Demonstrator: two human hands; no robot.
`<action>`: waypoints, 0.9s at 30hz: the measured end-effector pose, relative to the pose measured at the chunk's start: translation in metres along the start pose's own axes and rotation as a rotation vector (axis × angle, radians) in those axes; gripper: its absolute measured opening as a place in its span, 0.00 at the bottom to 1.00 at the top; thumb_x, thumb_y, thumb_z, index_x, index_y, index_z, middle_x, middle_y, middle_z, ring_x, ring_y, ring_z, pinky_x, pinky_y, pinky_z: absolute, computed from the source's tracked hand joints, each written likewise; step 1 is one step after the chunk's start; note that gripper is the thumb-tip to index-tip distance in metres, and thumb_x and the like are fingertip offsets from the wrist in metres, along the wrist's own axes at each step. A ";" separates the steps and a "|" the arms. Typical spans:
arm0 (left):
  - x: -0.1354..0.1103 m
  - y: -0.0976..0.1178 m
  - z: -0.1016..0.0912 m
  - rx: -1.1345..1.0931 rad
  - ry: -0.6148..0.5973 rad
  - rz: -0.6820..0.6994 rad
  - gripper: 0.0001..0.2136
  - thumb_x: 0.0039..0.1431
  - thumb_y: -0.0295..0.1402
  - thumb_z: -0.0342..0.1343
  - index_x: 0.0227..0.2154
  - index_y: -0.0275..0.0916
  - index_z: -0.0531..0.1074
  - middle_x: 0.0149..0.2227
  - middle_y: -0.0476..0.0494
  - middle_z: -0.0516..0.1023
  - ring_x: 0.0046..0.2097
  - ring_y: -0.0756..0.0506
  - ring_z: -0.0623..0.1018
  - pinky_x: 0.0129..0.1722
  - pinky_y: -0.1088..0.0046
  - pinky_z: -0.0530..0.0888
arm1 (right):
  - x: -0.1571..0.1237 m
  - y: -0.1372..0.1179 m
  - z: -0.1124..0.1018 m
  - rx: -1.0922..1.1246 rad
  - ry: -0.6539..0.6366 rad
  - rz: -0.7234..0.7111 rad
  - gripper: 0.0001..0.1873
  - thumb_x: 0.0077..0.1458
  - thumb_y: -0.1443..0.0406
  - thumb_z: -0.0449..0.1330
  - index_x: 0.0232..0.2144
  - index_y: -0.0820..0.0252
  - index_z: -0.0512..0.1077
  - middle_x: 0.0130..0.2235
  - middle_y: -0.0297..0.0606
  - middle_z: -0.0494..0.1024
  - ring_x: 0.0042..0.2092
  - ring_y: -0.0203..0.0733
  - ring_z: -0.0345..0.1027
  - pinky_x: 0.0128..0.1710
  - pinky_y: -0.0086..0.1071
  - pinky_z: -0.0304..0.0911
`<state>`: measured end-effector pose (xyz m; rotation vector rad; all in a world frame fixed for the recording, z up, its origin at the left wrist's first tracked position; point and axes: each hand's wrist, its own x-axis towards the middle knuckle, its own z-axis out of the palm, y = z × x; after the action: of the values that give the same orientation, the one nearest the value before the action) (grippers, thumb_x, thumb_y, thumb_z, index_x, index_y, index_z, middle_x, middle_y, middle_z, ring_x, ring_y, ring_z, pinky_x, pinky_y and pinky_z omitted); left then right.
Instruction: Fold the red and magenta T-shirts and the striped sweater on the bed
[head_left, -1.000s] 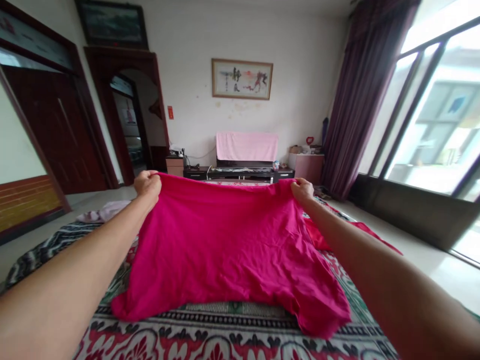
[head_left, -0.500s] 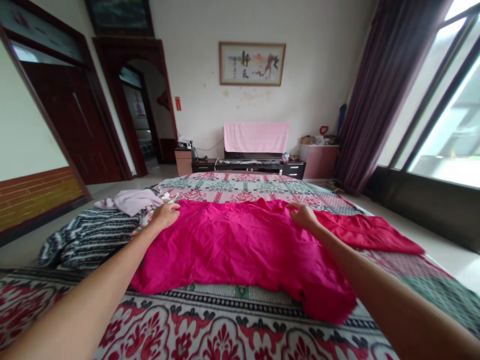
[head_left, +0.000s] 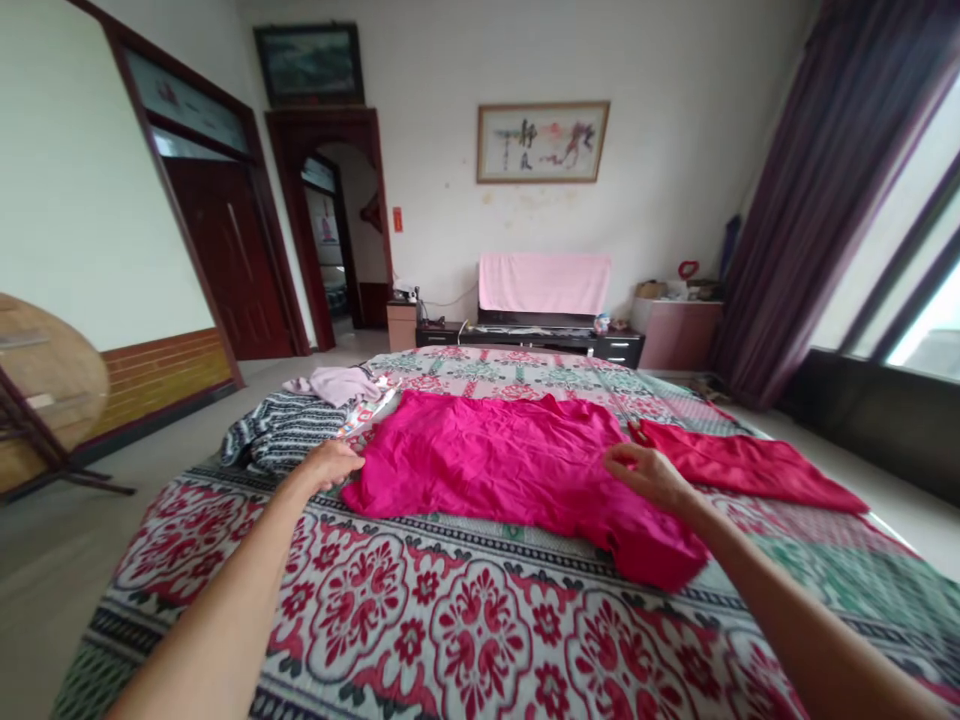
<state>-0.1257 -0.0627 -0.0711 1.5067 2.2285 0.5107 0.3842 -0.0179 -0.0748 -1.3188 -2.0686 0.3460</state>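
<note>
A bright pink cloth garment [head_left: 487, 450] lies spread, wrinkled, across the patterned bedspread [head_left: 450, 620], its near right part hanging out toward me. At its left edge, my left hand [head_left: 330, 467] has its fingers closed in a pinch on the fabric. Over its right side is my right hand [head_left: 651, 478], thumb and bent fingers loosely apart; I see no cloth gripped there. Just beyond that hand lies a flat red folded cloth [head_left: 765, 468]. To the left sits a black-and-white striped cloth [head_left: 281, 430] with a pale pink cloth [head_left: 337, 383] on top.
Beyond the bed stands a low black cabinet [head_left: 626, 348] with a pink towel [head_left: 544, 283] draped over something on it. A round wooden tabletop [head_left: 56, 370] leans at the far left. Purple curtains [head_left: 810, 230] hang by the window on the right.
Both hands have left the garment's far edge and come nearer, the left to its side edge and the right over its right part. The view has turned left.
</note>
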 end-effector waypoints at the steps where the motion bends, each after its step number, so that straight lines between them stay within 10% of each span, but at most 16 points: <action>1: -0.006 0.001 -0.003 -0.045 -0.080 -0.023 0.11 0.46 0.41 0.55 0.24 0.37 0.69 0.17 0.52 0.66 0.20 0.52 0.65 0.19 0.79 0.58 | -0.003 -0.007 -0.002 0.010 -0.063 -0.015 0.14 0.49 0.56 0.55 0.28 0.60 0.74 0.31 0.40 0.78 0.34 0.42 0.70 0.36 0.32 0.64; 9: -0.024 0.009 -0.006 0.106 -0.300 0.042 0.13 0.39 0.34 0.54 0.32 0.38 0.69 0.14 0.56 0.61 0.17 0.53 0.60 0.16 0.81 0.54 | -0.017 -0.039 -0.004 -0.061 -0.562 0.118 0.20 0.48 0.48 0.58 0.27 0.60 0.72 0.27 0.34 0.74 0.29 0.35 0.64 0.28 0.28 0.56; 16: -0.024 -0.018 -0.030 -0.061 -0.347 0.047 0.28 0.37 0.37 0.54 0.47 0.39 0.68 0.16 0.55 0.62 0.19 0.51 0.64 0.17 0.80 0.56 | -0.022 -0.060 -0.008 -0.261 -0.659 0.188 0.28 0.37 0.48 0.64 0.38 0.59 0.74 0.37 0.39 0.78 0.36 0.44 0.69 0.32 0.31 0.59; 27: -0.024 -0.028 -0.031 0.085 -0.377 -0.080 0.24 0.32 0.32 0.52 0.40 0.42 0.72 0.11 0.58 0.54 0.14 0.54 0.55 0.16 0.79 0.51 | -0.022 -0.081 -0.012 -0.372 -0.781 0.172 0.21 0.35 0.72 0.59 0.37 0.58 0.76 0.32 0.38 0.77 0.30 0.42 0.70 0.26 0.30 0.61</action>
<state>-0.1561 -0.0971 -0.0557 1.4112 2.0232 0.0953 0.3405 -0.0763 -0.0306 -1.7860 -2.7601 0.6556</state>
